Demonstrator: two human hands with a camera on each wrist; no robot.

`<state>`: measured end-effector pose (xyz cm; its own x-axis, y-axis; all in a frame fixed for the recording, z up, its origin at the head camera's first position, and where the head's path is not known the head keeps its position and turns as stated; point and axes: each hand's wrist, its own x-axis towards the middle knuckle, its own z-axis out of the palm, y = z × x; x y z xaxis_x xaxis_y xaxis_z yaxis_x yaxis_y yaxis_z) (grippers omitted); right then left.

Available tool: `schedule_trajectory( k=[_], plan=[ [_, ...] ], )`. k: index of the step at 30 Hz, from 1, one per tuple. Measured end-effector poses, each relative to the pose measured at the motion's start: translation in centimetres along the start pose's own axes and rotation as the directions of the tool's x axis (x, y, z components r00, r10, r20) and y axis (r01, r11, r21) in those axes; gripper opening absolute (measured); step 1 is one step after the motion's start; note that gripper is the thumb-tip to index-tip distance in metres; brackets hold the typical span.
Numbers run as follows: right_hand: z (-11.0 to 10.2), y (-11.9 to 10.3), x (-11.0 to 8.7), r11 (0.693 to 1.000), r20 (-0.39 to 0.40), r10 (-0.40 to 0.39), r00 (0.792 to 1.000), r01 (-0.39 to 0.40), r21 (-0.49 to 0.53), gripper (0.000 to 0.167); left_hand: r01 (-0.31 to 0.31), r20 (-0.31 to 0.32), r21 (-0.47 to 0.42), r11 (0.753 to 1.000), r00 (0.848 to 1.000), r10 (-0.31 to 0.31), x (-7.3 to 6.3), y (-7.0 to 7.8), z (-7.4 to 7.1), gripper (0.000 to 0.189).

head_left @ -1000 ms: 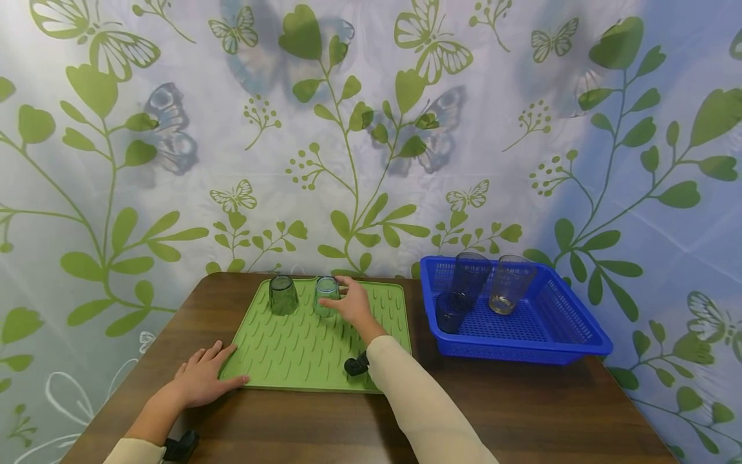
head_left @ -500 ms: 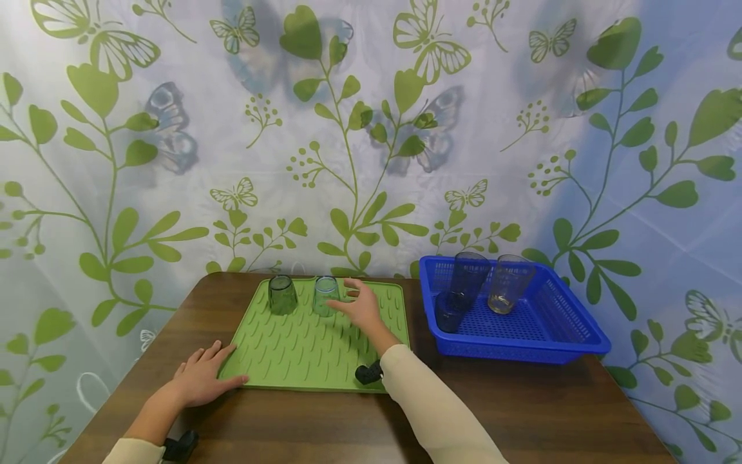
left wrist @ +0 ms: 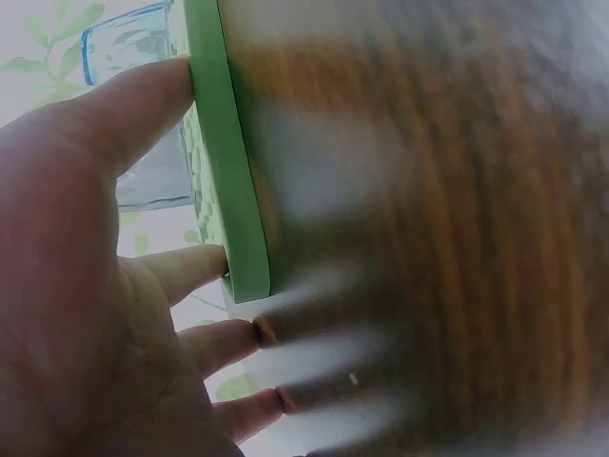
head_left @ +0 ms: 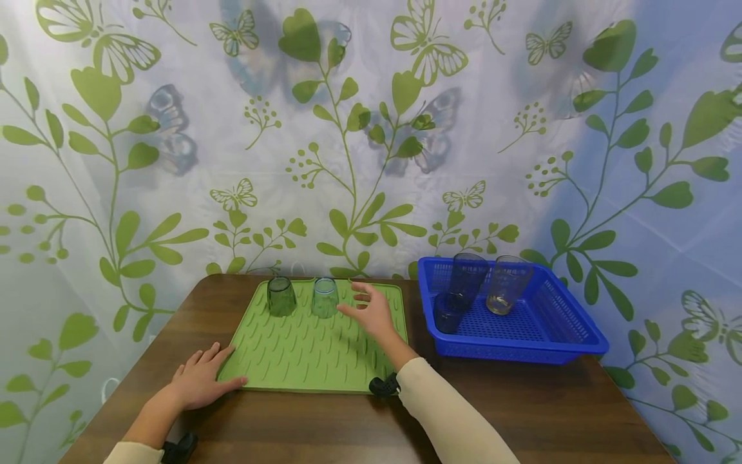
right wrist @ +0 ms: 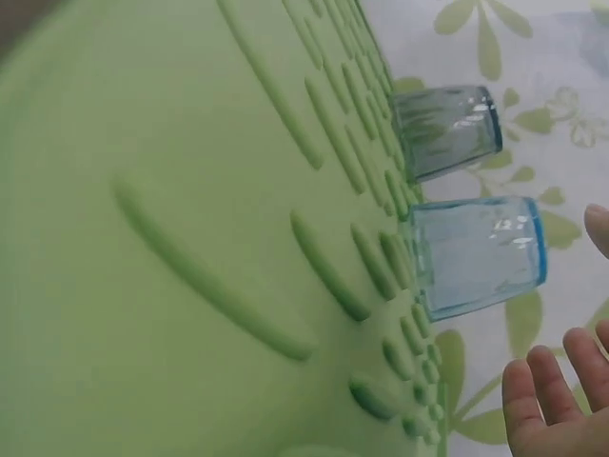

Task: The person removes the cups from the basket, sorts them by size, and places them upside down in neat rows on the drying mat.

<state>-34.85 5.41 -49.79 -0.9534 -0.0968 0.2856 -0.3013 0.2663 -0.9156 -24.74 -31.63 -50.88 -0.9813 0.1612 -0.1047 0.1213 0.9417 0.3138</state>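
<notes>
A green ridged drying mat [head_left: 301, 361] lies on the table. Two short glasses stand upside down near its back edge: a dark smoky one [head_left: 281, 297] at the left and a light blue one [head_left: 325, 298] beside it. My right hand [head_left: 373, 314] hovers just right of the blue glass, fingers spread and apart from it, holding nothing. In the right wrist view its fingers [right wrist: 582, 381] show past the blue glass [right wrist: 479, 257]. My left hand [head_left: 199, 380] rests at the mat's front left corner, fingers spread, thumb and forefinger touching the mat's edge [left wrist: 231, 190].
A blue plastic basket [head_left: 524, 352] stands right of the mat. Inside are a tall dark glass [head_left: 468, 277], a tall clear glass [head_left: 509, 283] and a short dark glass [head_left: 447, 314]. A patterned curtain [head_left: 371, 161] hangs behind the brown wooden table [head_left: 301, 425].
My right hand has let go of the blue glass and drawn back to the right. The glass stays standing on the mat. The left hand has not moved.
</notes>
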Motion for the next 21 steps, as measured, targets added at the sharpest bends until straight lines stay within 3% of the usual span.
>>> schedule_trajectory(
  k=[14, 21],
  plan=[
    [-2.3, -1.0, -3.0, 0.995, 0.029, -0.070, 0.997, 0.067, 0.075, 0.058, -0.004, -0.003, -0.019, 1.000, 1.000, 0.004, 0.4, -0.6, 0.6, 0.102],
    [-3.8, -2.2, -4.6, 0.992, 0.040, -0.100, 0.994, 0.097, 0.075, 0.055, 0.003, 0.000, -0.007, 1.000, 1.000, -0.003, 0.2, 0.0, 0.1, 0.099]
  ],
)
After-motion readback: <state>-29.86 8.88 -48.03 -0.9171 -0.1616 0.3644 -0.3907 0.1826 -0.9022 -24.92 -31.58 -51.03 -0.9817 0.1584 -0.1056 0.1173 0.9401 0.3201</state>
